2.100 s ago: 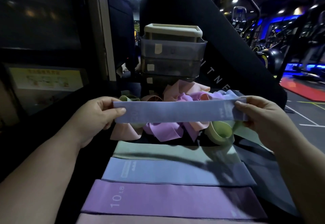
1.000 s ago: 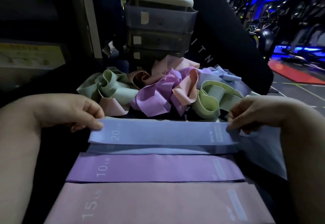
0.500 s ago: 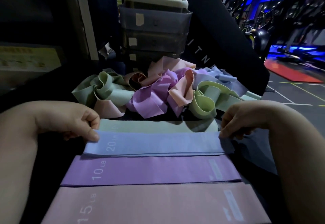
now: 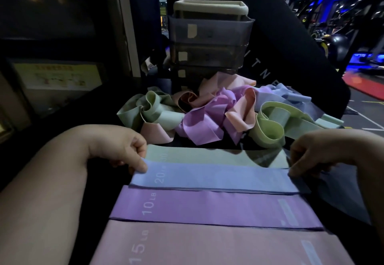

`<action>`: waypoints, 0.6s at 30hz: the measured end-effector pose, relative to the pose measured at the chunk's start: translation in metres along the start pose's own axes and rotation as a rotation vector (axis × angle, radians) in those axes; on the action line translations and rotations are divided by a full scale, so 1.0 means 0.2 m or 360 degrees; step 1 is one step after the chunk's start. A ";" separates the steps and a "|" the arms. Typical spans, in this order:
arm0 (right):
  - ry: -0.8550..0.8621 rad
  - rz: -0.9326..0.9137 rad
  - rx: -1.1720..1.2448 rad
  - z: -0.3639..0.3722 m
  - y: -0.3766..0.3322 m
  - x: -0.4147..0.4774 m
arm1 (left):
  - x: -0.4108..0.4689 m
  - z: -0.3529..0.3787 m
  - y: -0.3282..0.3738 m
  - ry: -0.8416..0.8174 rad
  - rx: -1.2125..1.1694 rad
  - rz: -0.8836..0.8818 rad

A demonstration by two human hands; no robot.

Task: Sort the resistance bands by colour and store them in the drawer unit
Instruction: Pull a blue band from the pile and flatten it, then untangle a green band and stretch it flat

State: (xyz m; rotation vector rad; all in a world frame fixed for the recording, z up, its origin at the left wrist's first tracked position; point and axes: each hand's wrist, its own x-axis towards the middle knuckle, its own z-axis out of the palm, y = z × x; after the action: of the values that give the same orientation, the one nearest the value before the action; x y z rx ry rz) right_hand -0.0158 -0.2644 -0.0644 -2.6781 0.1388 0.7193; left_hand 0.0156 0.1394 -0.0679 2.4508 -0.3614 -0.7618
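With the left hand (image 4: 124,150) at nine o'clock and the right hand (image 4: 307,156) at three each pinching an end of the flat blue 20 lb rubber band (image 4: 214,178), square it edge-to-edge over the blue one beneath, between the green strip (image 4: 207,155) and purple strip (image 4: 207,208), before letting go
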 end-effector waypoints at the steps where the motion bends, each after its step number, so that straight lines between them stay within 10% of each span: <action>1: 0.0003 0.0008 -0.0009 0.00 0.00 0.00 | 0.01 0.00 0.00 0.0007 0.0002 -0.0008; 18: 0.0038 -0.0066 0.0031 0.01 -0.06 -0.04 | 0.01 -0.01 -0.03 0.0023 -0.0033 -0.0007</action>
State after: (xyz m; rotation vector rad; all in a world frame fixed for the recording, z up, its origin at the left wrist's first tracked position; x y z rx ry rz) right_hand -0.0212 -0.2535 -0.0579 -2.6636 0.0958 0.6701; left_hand 0.0197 0.1435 -0.0709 2.4372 -0.3413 -0.7459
